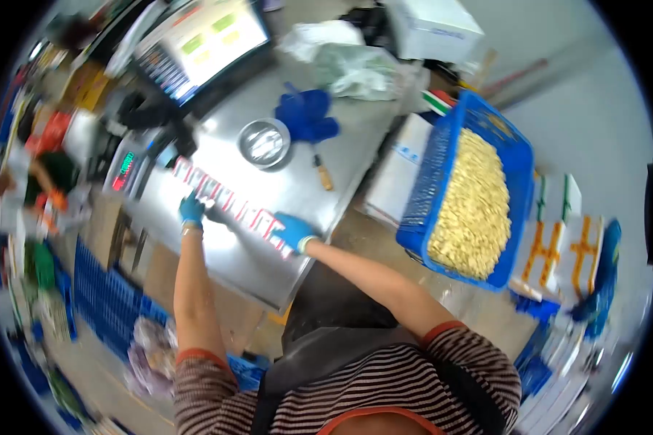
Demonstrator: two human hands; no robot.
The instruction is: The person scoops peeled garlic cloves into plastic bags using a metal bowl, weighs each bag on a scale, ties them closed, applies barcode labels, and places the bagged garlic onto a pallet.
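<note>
Across the steel table from me runs a slanting row of small red-and-white packets, laid side by side between the scale and the table's near edge. The worker's left hand, in a blue glove, is at the row's near side, fingers bent towards it; I can't tell whether they pinch anything. The right hand, gloved too, lies over the other end, its fingers too blurred to say if they grip. A metal bowl sits just beyond. The packets look light and thin, probably a little bendy and apt to slide on smooth metal; I'd take each by its short ends, gently.
</note>
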